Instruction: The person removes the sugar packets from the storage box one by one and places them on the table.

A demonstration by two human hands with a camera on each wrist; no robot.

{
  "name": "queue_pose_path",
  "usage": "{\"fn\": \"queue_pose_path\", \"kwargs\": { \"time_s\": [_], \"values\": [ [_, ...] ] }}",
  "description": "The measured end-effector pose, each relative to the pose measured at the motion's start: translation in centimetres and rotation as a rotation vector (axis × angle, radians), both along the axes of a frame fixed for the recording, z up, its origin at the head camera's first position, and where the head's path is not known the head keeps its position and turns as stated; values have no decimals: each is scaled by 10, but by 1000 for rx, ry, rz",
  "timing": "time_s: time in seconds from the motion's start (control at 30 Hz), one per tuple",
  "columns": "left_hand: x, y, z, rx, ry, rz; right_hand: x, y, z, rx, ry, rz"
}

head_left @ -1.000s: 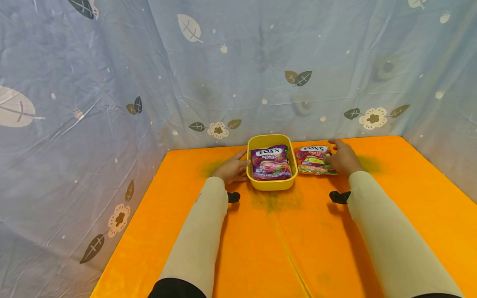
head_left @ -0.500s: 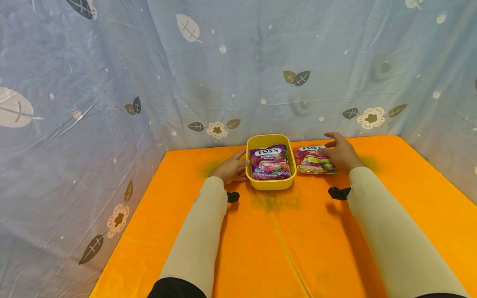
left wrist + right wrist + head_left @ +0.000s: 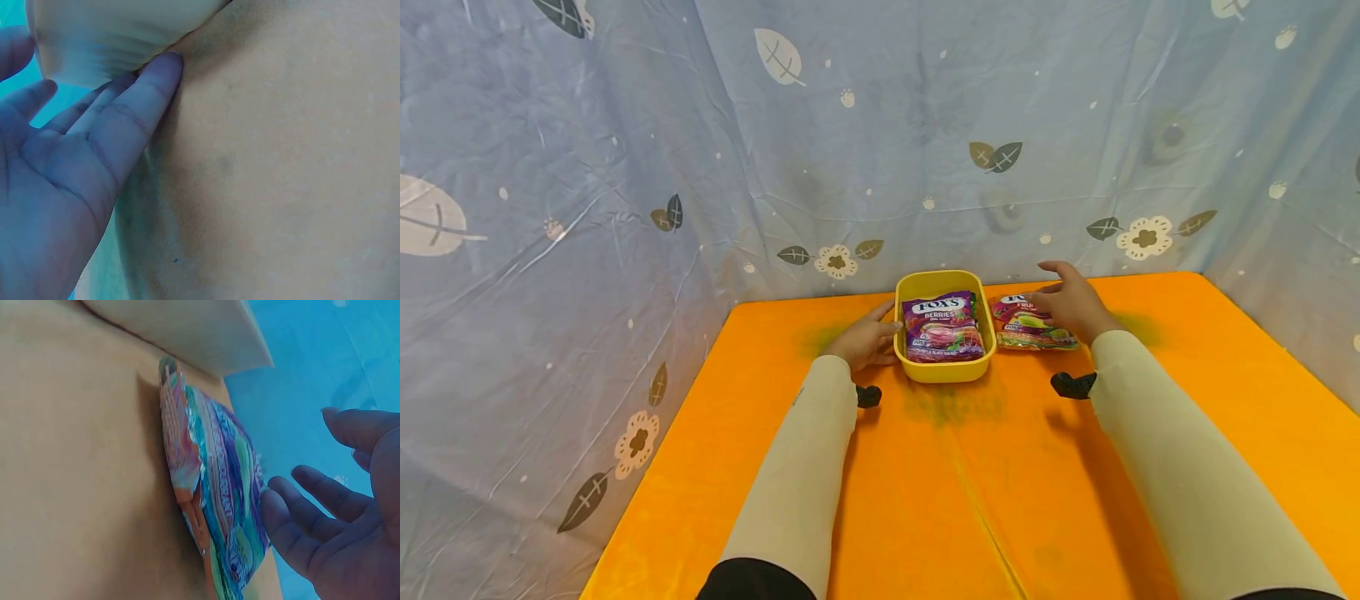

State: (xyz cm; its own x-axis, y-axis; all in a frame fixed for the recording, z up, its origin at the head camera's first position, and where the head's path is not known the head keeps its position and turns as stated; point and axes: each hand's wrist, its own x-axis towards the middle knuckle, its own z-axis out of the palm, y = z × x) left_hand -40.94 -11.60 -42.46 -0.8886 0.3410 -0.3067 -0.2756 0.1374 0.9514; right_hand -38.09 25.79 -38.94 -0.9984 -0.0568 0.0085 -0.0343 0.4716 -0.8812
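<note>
A yellow tub (image 3: pixel 945 372) stands near the back of the table, and a purple Fox's berries candy bag (image 3: pixel 943 333) lies inside it. My left hand (image 3: pixel 861 342) is at the tub's left side; in the left wrist view its straight fingers (image 3: pixel 134 112) reach to the foot of the tub wall (image 3: pixel 119 37). A red Fox's fruits candy bag (image 3: pixel 1028 335) rests flat just right of the tub. Over this bag's right part is my right hand (image 3: pixel 1075 304). The right wrist view has its spread fingers (image 3: pixel 287 531) right at the bag's (image 3: pixel 219 456) upper face, not curled round it.
An orange cloth (image 3: pixel 925 500) with a few dark smudges covers the table. Behind and at both sides hangs a blue patterned curtain (image 3: pixel 880 142), meeting the table's back edge close behind the tub. A dark wrist mount (image 3: pixel 1072 385) sticks out below my right sleeve.
My right hand has moved left and slightly back, covering more of the fruits candy bag's printed face. My left hand, the tub and both bags have stayed in place.
</note>
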Motion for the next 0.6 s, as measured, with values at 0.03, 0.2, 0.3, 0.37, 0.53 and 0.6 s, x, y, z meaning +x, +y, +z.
{"fn": "queue_pose_path", "kwargs": {
  "time_s": [0.03,0.2,0.3,0.37,0.53,0.6],
  "values": [
    [0,0,0,3,0,-1,-1,-1,0,-2,0,3],
    [0,0,1,3,-1,-1,-4,-11,2,-41,-17,15],
    [0,0,0,3,-1,-2,-5,-17,3,-73,-29,24],
    [0,0,0,4,1,-4,-6,-21,3,-91,-34,37],
    [0,0,-1,1,2,-2,-7,-32,5,-136,-30,74],
    [0,0,-1,1,-1,2,-7,-37,7,-137,-25,74]
  ]
}}
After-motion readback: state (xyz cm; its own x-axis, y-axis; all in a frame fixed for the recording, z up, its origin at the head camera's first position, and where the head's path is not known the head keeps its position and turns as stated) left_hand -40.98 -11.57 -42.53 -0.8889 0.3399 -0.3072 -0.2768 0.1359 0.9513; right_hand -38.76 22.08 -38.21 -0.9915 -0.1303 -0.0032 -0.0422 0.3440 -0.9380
